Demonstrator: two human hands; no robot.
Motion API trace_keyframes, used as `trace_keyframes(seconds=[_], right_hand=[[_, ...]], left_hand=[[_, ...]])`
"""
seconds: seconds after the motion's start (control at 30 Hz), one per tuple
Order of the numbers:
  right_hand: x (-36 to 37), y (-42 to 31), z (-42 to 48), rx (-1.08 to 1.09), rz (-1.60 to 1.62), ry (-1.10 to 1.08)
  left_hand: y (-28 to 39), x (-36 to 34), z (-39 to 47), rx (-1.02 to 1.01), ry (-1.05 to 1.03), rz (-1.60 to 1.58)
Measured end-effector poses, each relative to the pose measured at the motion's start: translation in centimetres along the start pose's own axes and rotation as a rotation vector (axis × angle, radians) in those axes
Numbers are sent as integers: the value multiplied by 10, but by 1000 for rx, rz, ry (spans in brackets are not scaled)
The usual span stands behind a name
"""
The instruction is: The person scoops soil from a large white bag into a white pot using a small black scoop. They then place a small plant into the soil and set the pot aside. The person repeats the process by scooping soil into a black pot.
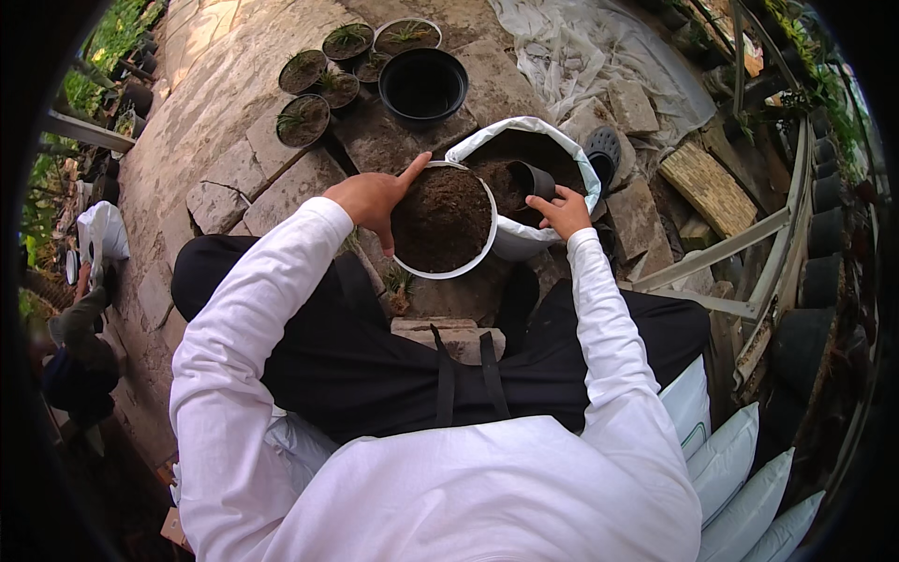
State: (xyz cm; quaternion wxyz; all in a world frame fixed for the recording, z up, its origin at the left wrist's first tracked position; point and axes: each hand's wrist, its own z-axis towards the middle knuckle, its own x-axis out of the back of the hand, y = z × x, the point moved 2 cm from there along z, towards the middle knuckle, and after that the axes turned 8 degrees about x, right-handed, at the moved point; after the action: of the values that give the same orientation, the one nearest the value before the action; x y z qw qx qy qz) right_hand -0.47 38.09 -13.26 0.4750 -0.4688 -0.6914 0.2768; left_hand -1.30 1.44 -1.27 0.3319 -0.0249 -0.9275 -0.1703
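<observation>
My left hand rests against the left rim of a white round pot, its thumb and fingers spread along the edge. Dark soil fills that pot close to the brim. On the right, my right hand grips a small black plastic pot by its side. The small pot lies tilted inside an open white sack, its mouth towards the loose soil there. The sack's rolled rim touches or nearly touches the white pot.
Several potted seedlings and a larger black pot stand beyond my hands. A small loose plant lies near my feet. Plastic sheeting, a clog and filled bags are rightward. Another person is at far left.
</observation>
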Motion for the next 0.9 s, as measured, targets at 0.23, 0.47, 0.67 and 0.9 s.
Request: trace_keyframes(seconds=[0.23, 0.47, 0.67, 0.9], right_hand=[[14, 1, 8, 228, -20, 133], [14, -13, -3, 194, 20, 112], [16, -12, -1, 316, -69, 179], [-14, -90, -52, 722, 55, 34]], left_hand=[[4, 4, 0, 10, -11, 3], [0, 1, 2, 8, -6, -1], [5, 5, -1, 0, -9, 6], [2, 2, 0, -1, -9, 5]])
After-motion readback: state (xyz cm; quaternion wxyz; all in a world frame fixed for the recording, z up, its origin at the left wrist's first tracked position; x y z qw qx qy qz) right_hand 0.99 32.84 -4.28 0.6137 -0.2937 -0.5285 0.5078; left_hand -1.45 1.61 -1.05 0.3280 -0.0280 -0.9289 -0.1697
